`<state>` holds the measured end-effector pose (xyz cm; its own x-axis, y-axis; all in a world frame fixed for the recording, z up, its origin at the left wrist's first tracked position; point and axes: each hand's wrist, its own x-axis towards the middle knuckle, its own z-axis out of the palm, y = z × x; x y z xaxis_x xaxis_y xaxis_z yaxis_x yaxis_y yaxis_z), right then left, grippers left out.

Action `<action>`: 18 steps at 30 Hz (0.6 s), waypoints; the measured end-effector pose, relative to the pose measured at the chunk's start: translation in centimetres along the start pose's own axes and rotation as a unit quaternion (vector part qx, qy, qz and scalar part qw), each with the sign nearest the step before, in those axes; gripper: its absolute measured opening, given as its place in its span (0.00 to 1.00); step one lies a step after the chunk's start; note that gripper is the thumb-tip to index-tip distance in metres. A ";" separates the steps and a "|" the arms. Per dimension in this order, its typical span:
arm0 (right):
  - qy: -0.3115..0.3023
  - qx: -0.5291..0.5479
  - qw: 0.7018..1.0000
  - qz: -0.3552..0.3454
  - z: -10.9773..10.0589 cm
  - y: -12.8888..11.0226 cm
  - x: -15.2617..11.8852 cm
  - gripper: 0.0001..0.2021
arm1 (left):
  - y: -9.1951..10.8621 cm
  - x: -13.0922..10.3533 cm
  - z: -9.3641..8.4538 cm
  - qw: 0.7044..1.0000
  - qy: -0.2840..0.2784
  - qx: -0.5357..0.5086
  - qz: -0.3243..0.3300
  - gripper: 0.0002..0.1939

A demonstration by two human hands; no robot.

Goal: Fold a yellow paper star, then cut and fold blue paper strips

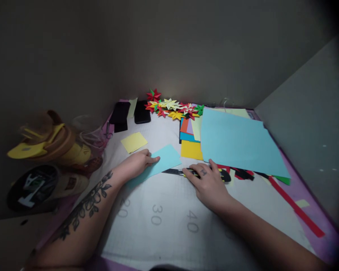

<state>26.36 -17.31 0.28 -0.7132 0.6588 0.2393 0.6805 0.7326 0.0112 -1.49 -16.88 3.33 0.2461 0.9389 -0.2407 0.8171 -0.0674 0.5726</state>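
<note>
My left hand (138, 163) presses down on a light blue strip of paper (167, 157) lying at a slant on the white gridded mat (172, 233). Its index finger points along the paper and the other fingers are curled. My right hand (207, 182) rests over a black and yellow cutter (196, 172), whose blade points left toward the blue paper's lower edge. The fingers of that hand are spread, and the palm partly hides the handle. A small pale yellow paper (134, 142) lies just beyond my left hand.
Large light blue sheets (240, 143) cover the right side, with a red strip (296, 207) beside them. Folded paper stars (171, 104) and two black phones (142, 112) sit at the back. Cups (59, 143) stand at the left.
</note>
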 end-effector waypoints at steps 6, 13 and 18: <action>0.003 -0.004 1.000 -0.004 -0.1 -0.9 0.6 0.24 | -0.7 0.0 -0.3 0.992 -0.047 0.093 0.072 0.19; 0.003 0.005 1.000 -0.020 0.0 -1.5 0.8 0.25 | -0.9 -0.4 -0.3 0.981 -0.052 0.161 0.090 0.23; 0.008 0.013 1.000 -0.019 0.2 -1.7 0.6 0.25 | -0.9 -0.2 -0.4 0.979 -0.066 0.168 0.092 0.23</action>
<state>24.72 -18.10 0.25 -0.7358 0.6275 0.2549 0.6479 0.7617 -0.0047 -2.46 -16.93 3.17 0.4515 0.8507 -0.2693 0.8728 -0.3583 0.3313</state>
